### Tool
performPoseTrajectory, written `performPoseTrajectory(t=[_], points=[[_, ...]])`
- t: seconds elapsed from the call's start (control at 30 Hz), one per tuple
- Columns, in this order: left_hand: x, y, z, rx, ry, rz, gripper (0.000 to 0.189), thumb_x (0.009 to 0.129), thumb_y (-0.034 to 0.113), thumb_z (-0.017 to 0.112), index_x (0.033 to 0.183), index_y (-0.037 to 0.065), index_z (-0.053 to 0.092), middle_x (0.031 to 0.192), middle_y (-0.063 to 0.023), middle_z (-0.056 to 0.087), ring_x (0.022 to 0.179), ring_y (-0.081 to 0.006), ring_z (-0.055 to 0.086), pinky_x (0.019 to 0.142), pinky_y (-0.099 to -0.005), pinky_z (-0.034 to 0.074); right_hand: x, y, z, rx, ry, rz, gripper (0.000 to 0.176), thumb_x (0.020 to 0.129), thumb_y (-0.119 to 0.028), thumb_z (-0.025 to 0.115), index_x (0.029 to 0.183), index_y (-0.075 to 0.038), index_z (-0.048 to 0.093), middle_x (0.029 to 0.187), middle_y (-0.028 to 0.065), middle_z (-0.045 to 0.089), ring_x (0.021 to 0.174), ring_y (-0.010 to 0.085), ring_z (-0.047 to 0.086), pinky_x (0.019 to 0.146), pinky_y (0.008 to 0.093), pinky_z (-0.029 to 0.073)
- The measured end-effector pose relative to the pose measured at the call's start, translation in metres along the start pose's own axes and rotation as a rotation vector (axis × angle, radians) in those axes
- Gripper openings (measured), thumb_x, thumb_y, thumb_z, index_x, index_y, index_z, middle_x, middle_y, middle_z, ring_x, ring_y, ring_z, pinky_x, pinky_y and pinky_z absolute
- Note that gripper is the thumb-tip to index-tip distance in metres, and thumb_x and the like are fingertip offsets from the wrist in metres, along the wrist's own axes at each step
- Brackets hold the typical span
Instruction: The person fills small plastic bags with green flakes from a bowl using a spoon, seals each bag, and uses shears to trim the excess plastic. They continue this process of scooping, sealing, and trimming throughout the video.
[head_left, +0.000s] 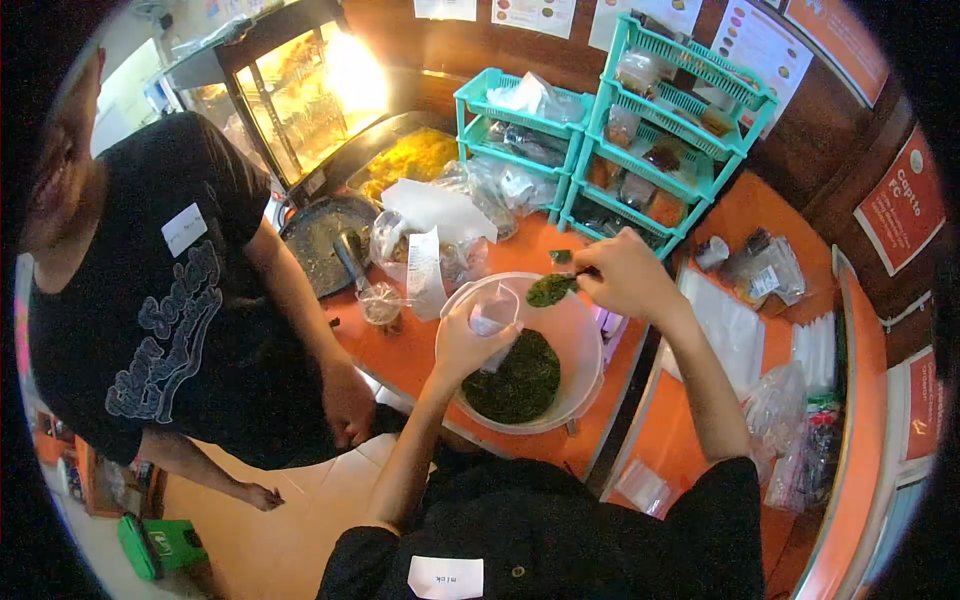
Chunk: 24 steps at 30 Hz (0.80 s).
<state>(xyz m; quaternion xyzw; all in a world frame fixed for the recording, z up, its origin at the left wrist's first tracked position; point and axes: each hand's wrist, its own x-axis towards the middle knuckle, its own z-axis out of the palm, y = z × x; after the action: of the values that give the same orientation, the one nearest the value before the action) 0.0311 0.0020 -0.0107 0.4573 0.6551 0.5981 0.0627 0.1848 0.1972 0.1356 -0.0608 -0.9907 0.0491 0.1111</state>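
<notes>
My left hand (465,345) is closed around a small clear plastic bag (495,308) at the left side of a white plastic tub (586,375). Dark green flakes (520,385) cover the bottom of the tub. Above its far right rim, my right hand (630,275) grips a spoon (550,290) heaped with the same green flakes. The spoon's bowl is a short way right of the bag's mouth, apart from it. My fingers hide most of the spoon's handle.
A co-worker in a black shirt (165,330) stands at left. Turquoise stacked baskets (580,180) with packets rise behind the tub. A tray of yellow food (410,160) sits beside a lit display case (300,100). Plastic bags (720,325) lie at right.
</notes>
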Motion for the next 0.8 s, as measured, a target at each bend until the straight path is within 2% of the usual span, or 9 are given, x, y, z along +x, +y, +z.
performPoseTrajectory(t=[0.07, 0.1, 0.23, 0.33, 0.43, 0.53, 0.63, 0.73, 0.8], points=[[-0.002, 0.014, -0.001, 0.098, -0.059, -0.106, 0.051, 0.073, 0.036, 0.087, 0.109, 0.004, 0.070, 0.102, -0.0114, 0.072, 0.094, -0.0266, 0.071, 0.083, -0.0391, 0.055, 0.007, -0.018, 0.001, -0.097, 0.062, -0.013, 0.011, 0.075, -0.016, 0.064, 0.077, -0.006, 0.068, 0.072, 0.0128, 0.065, 0.076, 0.0325, 0.064, 0.079, 0.0428, 0.043], [-0.003, 0.019, -0.002, 0.149, -0.087, -0.160, 0.054, 0.072, 0.040, 0.086, 0.108, 0.004, 0.070, 0.100, -0.0118, 0.073, 0.092, -0.0273, 0.071, 0.083, -0.0396, 0.055, 0.009, -0.020, 0.013, -0.164, 0.092, -0.063, 0.006, 0.073, -0.015, 0.065, 0.073, -0.009, 0.065, 0.071, 0.0105, 0.062, 0.079, 0.0275, 0.063, 0.080, 0.0400, 0.042], [-0.003, 0.020, 0.004, 0.222, -0.077, -0.212, 0.058, 0.071, 0.047, 0.085, 0.108, 0.005, 0.071, 0.091, -0.0157, 0.073, 0.086, -0.0316, 0.072, 0.079, -0.0420, 0.056, 0.011, -0.058, 0.023, -0.484, 0.091, -0.080, 0.008, 0.071, -0.016, 0.070, 0.076, -0.012, 0.066, 0.079, 0.0062, 0.064, 0.086, 0.0230, 0.063, 0.083, 0.0384, 0.041], [-0.007, 0.015, 0.010, 0.315, -0.078, -0.212, 0.058, 0.072, 0.048, 0.085, 0.108, 0.006, 0.071, 0.089, -0.0187, 0.073, 0.084, -0.0344, 0.072, 0.076, -0.0436, 0.056, 0.004, -0.064, 0.034, -0.542, 0.163, -0.145, 0.012, 0.070, -0.018, 0.072, 0.077, -0.011, 0.066, 0.080, 0.0065, 0.063, 0.086, 0.0234, 0.063, 0.083, 0.0375, 0.042], [-0.011, 0.018, 0.013, 0.338, -0.080, -0.239, 0.056, 0.072, 0.047, 0.085, 0.107, 0.006, 0.070, 0.088, -0.0203, 0.072, 0.084, -0.0359, 0.072, 0.074, -0.0445, 0.056, -0.006, -0.061, 0.042, -0.508, 0.233, -0.168, 0.013, 0.071, -0.018, 0.073, 0.077, -0.009, 0.066, 0.082, 0.0079, 0.064, 0.086, 0.0240, 0.063, 0.084, 0.0396, 0.042], [-0.013, 0.024, 0.011, 0.312, -0.060, -0.266, 0.053, 0.073, 0.044, 0.085, 0.107, 0.006, 0.070, 0.089, -0.0206, 0.072, 0.084, -0.0365, 0.072, 0.072, -0.0446, 0.056, -0.020, -0.063, 0.019, -0.392, 0.259, -0.078, 0.013, 0.072, -0.017, 0.071, 0.080, -0.008, 0.068, 0.085, 0.0093, 0.066, 0.089, 0.0252, 0.063, 0.086, 0.0413, 0.043], [-0.019, 0.026, 0.012, 0.254, 0.001, -0.256, 0.049, 0.074, 0.040, 0.086, 0.106, 0.007, 0.070, 0.089, -0.0203, 0.073, 0.083, -0.0360, 0.073, 0.070, -0.0435, 0.056, -0.035, -0.056, 0.008, -0.402, 0.082, 0.076, 0.018, 0.081, -0.025, 0.070, 0.084, -0.007, 0.072, 0.088, 0.0124, 0.068, 0.092, 0.0263, 0.065, 0.088, 0.0417, 0.042], [-0.015, 0.038, 0.013, 0.265, 0.014, -0.283, 0.048, 0.074, 0.039, 0.086, 0.107, 0.008, 0.069, 0.090, -0.0198, 0.073, 0.083, -0.0351, 0.073, 0.070, -0.0423, 0.056, -0.043, -0.037, 0.060, -0.158, 0.142, 0.061, 0.026, 0.084, -0.032, 0.072, 0.087, -0.006, 0.072, 0.092, 0.0140, 0.069, 0.095, 0.0289, 0.065, 0.091, 0.0448, 0.041], [-0.015, 0.041, 0.015, 0.272, -0.038, -0.336, 0.049, 0.073, 0.039, 0.087, 0.108, 0.008, 0.069, 0.091, -0.0195, 0.073, 0.083, -0.0346, 0.074, 0.070, -0.0415, 0.057, -0.036, -0.051, 0.072, 0.168, 0.266, 0.147, 0.027, 0.085, -0.032, 0.073, 0.090, -0.005, 0.071, 0.094, 0.0150, 0.070, 0.096, 0.0301, 0.066, 0.091, 0.0448, 0.042]])
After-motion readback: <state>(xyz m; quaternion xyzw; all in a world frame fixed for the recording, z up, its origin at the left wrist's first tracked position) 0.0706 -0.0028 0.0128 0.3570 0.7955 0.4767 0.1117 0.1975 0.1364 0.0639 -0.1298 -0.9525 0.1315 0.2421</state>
